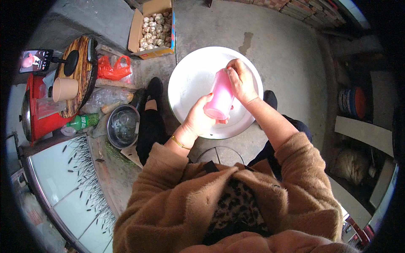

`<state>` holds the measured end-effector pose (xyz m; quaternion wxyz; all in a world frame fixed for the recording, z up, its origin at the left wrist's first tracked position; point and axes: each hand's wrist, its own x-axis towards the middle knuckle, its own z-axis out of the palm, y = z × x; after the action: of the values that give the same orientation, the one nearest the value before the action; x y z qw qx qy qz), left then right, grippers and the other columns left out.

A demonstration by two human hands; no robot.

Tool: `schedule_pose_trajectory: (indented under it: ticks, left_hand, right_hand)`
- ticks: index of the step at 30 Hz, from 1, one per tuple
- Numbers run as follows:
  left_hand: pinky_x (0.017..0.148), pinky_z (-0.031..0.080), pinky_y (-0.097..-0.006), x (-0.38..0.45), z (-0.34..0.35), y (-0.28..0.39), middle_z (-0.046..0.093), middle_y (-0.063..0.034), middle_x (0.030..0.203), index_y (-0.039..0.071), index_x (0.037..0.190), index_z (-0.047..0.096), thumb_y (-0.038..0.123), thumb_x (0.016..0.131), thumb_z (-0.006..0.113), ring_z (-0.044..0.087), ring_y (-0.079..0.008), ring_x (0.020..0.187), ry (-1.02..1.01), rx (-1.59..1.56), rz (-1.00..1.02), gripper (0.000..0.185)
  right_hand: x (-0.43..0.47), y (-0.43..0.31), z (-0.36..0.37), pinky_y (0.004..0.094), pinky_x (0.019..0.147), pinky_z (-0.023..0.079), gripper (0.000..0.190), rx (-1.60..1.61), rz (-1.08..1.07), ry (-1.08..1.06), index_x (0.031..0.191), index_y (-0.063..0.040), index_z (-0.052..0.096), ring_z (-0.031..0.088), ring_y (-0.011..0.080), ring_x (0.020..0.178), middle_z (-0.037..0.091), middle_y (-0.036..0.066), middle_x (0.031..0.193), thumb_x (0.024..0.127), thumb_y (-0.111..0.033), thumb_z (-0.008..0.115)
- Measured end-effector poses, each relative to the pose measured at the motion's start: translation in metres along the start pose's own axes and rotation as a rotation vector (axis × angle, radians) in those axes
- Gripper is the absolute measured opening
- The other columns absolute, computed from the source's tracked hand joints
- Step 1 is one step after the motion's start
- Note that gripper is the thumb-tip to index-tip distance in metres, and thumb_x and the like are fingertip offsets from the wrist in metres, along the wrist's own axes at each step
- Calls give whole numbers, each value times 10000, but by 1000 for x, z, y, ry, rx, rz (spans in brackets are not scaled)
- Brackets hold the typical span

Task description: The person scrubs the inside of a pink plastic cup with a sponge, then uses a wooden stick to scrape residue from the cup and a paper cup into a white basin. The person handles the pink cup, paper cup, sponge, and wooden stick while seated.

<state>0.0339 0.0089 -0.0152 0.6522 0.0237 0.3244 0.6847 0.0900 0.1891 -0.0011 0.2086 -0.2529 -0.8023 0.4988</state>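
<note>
A translucent pink plastic cup (219, 96) is held at a tilt above a large white basin (186, 76). My left hand (199, 117) wraps around the cup's lower part, with the thumb on the near side and fingertips showing beyond it. My right hand (242, 83) is at the cup's other end, its bent fingers and thumb pinched at the rim. Whether those fingers also hold something small there cannot be made out. The visible inside of the basin is white and bare, though the hands and cup cover part of it.
To the left stand a cardboard box of garlic bulbs (155, 31), a metal bowl (122, 126), a round wooden board (77, 72) with a beige cup (65, 89), a phone (35, 61) on a stand and a green bottle (83, 122). Shelves (362, 134) line the right.
</note>
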Motion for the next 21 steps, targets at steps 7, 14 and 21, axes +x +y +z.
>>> schedule_pose_trajectory:
  ticks: [7,14,21]
  left_hand:
    - [945,447,-309,11,7,-3,518,-82,1220,24,1377,376,193,853,595,515,-171,1123,146,244,115,592]
    - [904,484,-367,11,3,-2,620,-96,1097,55,1182,548,286,965,409,600,-212,1015,354,-247,140,346]
    - [840,523,-363,4,7,-2,630,-81,1050,67,1180,551,285,925,498,618,-209,976,355,-232,39,340]
  right_hand:
    - [1,-15,6,394,820,509,151,-293,-21,-171,1009,-21,562,661,339,859,667,183,889,922,-119,488]
    - [-32,-33,32,461,1032,362,209,15,-152,-97,1055,28,518,468,437,1215,547,283,1222,872,-70,495]
    - [-29,-11,29,423,983,405,317,181,-3,-151,1176,40,484,546,349,1089,557,226,1166,882,-77,494]
